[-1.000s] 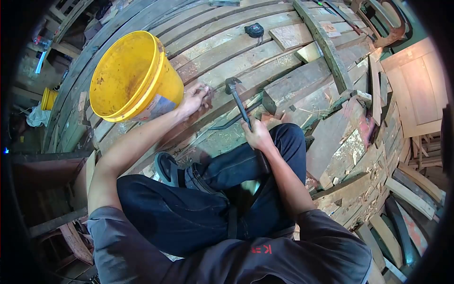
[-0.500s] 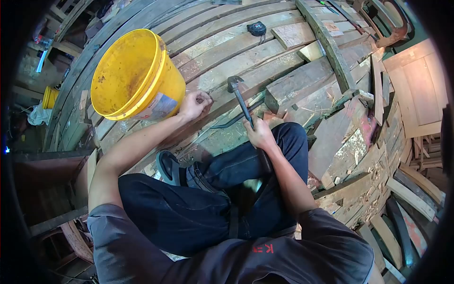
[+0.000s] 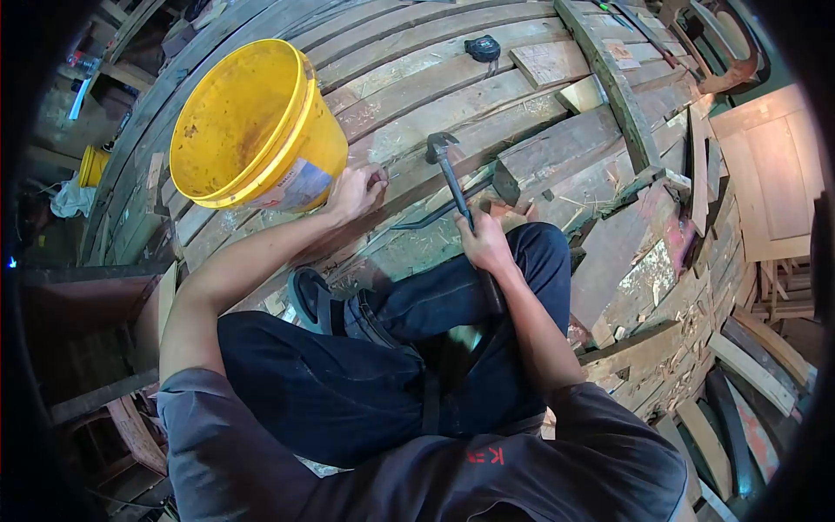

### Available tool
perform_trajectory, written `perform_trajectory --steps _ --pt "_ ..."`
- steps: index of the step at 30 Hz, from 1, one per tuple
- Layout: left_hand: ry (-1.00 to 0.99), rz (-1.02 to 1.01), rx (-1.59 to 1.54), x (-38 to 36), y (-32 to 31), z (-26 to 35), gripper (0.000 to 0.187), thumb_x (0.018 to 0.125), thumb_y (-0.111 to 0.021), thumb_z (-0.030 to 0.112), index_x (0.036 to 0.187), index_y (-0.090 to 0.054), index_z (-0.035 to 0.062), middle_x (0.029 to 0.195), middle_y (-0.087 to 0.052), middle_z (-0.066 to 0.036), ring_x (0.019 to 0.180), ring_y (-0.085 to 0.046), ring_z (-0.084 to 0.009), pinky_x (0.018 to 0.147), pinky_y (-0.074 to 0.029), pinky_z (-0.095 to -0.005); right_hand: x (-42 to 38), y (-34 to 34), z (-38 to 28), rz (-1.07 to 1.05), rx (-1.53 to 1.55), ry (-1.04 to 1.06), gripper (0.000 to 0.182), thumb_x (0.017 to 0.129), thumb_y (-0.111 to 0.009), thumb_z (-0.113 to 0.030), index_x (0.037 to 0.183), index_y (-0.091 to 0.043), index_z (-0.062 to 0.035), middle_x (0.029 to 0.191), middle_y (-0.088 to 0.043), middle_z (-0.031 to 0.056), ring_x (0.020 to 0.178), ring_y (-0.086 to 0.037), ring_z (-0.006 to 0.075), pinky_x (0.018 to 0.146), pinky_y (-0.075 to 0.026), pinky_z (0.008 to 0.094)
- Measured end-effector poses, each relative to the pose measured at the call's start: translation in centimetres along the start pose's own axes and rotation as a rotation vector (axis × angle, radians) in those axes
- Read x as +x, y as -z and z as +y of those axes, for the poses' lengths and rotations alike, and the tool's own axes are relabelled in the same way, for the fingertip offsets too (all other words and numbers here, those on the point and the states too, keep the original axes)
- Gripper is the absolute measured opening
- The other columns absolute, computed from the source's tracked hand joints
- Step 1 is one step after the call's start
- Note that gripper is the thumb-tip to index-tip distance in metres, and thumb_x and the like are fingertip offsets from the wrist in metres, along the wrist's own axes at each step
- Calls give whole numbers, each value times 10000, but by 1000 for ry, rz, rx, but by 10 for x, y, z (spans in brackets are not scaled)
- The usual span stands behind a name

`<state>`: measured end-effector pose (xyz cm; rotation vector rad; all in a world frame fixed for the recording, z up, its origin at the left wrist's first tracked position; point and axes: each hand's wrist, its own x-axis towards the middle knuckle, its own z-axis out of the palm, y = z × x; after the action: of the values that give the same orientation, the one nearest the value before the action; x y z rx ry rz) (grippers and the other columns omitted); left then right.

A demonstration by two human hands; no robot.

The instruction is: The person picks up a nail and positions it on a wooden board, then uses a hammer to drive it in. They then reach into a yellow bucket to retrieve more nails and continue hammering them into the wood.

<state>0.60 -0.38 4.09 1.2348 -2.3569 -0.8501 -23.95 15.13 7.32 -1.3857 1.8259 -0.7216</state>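
Observation:
My right hand [image 3: 486, 244] is wrapped round the handle of a claw hammer [image 3: 453, 182], its metal head raised toward the planks ahead. My left hand [image 3: 358, 192] is closed in a pinch beside the yellow bucket [image 3: 323, 148], low over the wooden planks [image 3: 422, 174]. Whatever sits between its fingertips is too small to name. The bucket is tilted toward me in this view, with dark stains inside. A dark bent metal bar [image 3: 439, 211] lies on the wood between my hands, passing behind the hammer.
A black tape measure [image 3: 482, 49] lies on the planks farther off. A thick beam [image 3: 544, 152] and a long crosswise timber [image 3: 613, 87] stand to the right. Wood chips and loose offcuts are scattered there. A panelled wooden door [image 3: 777, 170] leans at far right.
The view has shifted slightly. My left hand stays low beside the bucket, its fingers curled a little more. My right hand still grips the hammer, in nearly the same pose.

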Motion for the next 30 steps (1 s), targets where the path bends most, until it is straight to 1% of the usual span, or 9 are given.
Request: perform_trajectory --steps 6,9,12,16,22,25,28,29,30 --pt "0 17 -9 1 -3 -2 75 808 -670 63 878 -671 36 836 -671 -138 779 -668 -303 711 -527 -399 -10 -1 -13 32 28 4 335 985 -552 -246 909 -572 80 637 -550 317 669 -610 493 608 -441 540" --pt "-7 1 -64 2 -1 -5 111 780 -657 30 888 -683 35 833 -671 -146 773 -669 -309 708 -528 -403 -17 -3 -28 61 -9 110 332 996 -542 -230 867 -544 77 643 -551 331 670 -601 509 605 -446 554" --pt "23 15 -59 1 -3 -6 114 772 -652 18 877 -694 32 831 -680 -148 779 -676 -306 703 -529 -401 -19 -14 -35 47 -39 196 327 997 -539 -222 866 -530 77 650 -557 341 672 -593 523 599 -452 571" --pt "33 33 -56 1 -4 -7 104 770 -656 19 863 -702 25 821 -690 -151 761 -683 -305 691 -533 -394 -15 -31 -23 -20 -115 206 318 995 -537 -223 893 -526 78 645 -573 342 670 -607 526 591 -478 575" --pt "54 28 -86 1 -5 -8 94 784 -664 38 866 -711 35 793 -690 -157 742 -689 -311 683 -536 -404 -20 -25 -42 31 -168 172 325 995 -531 -236 906 -529 77 653 -585 342 679 -619 520 604 -495 573" --pt "39 54 -74 1 -5 -6 101 780 -623 45 840 -702 28 770 -689 -181 712 -690 -326 677 -541 -428 -19 -30 -34 13 -222 166 325 997 -527 -239 905 -525 72 652 -584 342 677 -620 518 600 -498 572" --pt "-4 60 -20 0 -1 -3 85 803 -672 60 872 -702 22 786 -692 -160 712 -683 -297 671 -535 -404 -21 -29 -32 -14 -215 156 322 999 -523 -245 903 -521 62 651 -583 342 677 -620 519 596 -498 574" --pt "95 -19 -73 1 0 -4 87 800 -673 61 870 -700 17 785 -691 -164 710 -684 -300 670 -536 -407 -21 -29 -33 -27 -204 155 320 1000 -521 -247 903 -520 58 651 -583 342 677 -621 519 596 -498 575" --pt "78 0 -59 2 0 -5 86 801 -673 64 868 -700 16 779 -691 -164 708 -685 -301 669 -536 -408 -20 -28 -36 -9 -198 161 318 999 -522 -246 901 -519 56 652 -584 343 679 -622 518 598 -499 575"
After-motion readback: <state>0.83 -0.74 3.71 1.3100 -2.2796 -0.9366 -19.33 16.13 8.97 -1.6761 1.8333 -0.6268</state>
